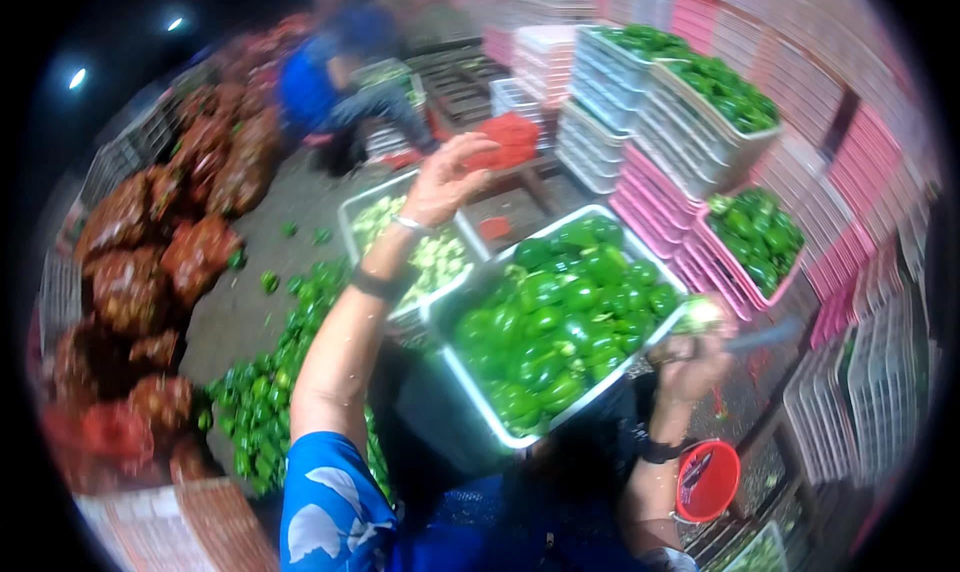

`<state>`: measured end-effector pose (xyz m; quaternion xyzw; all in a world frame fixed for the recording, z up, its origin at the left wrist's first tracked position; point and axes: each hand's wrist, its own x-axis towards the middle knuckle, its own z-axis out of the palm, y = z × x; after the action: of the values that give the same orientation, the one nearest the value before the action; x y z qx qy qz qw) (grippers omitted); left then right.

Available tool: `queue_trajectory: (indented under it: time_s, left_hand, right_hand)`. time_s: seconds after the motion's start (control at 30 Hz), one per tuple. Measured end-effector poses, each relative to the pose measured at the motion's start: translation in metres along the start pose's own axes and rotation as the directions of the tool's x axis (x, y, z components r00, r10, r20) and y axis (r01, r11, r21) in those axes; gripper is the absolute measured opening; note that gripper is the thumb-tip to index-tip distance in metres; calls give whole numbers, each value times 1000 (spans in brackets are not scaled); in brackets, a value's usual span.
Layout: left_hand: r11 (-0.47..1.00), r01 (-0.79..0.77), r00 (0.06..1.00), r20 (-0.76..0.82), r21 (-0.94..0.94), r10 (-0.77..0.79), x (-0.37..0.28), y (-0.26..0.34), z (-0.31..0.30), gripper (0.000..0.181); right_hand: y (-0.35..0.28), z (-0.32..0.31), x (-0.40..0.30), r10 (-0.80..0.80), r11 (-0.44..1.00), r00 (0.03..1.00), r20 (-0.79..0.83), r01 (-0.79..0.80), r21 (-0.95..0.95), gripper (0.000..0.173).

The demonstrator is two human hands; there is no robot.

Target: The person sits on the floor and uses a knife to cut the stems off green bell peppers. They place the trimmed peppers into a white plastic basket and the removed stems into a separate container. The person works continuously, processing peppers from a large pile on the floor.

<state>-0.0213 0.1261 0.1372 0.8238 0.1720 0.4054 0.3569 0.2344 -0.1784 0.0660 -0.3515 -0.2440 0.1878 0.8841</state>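
Note:
My left hand (450,178) is raised, fingers apart and holding nothing, over a white plastic crate (346,215) of pale green pepper cores (439,260). Before me a second white crate (472,392) is heaped with green bell peppers (559,313), which look shiny. Beyond that crate's right edge is my right hand (694,373), closed around a knife whose grey blade (765,335) points right. A pale green and whitish piece (699,315) shows at the same hand, too blurred to name; the knife's handle is hidden by the fingers.
Loose green peppers (259,414) cover the floor at left, beside filled red mesh sacks (131,290). Stacked crates (682,129) with peppers rise at right. A red bucket (709,482) stands below my right hand. A seated person (322,84) is at the back.

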Motion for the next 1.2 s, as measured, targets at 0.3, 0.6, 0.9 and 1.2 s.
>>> queue_trajectory:
  time_s: [0.3,0.6,0.9,1.2]
  left_hand:
    - [671,737,567,-616,82,-547,-453,-27,-123,34]
    - [137,979,-62,-865,-149,-498,-727,24,22,16]
    - [33,963,268,-935,267,-232,-696,-17,-10,15]
    - [-21,996,-81,-865,-81,-495,-766,-22,-3,90]
  right_hand:
    - [66,143,28,-132,700,829,543,466,-541,35]
    - [127,152,-99,438,753,653,618,109,-649,40]
    - [111,131,-115,545,636,628,555,122,-762,30]
    - [99,127,-126,576,636,656,488,16,-772,27]
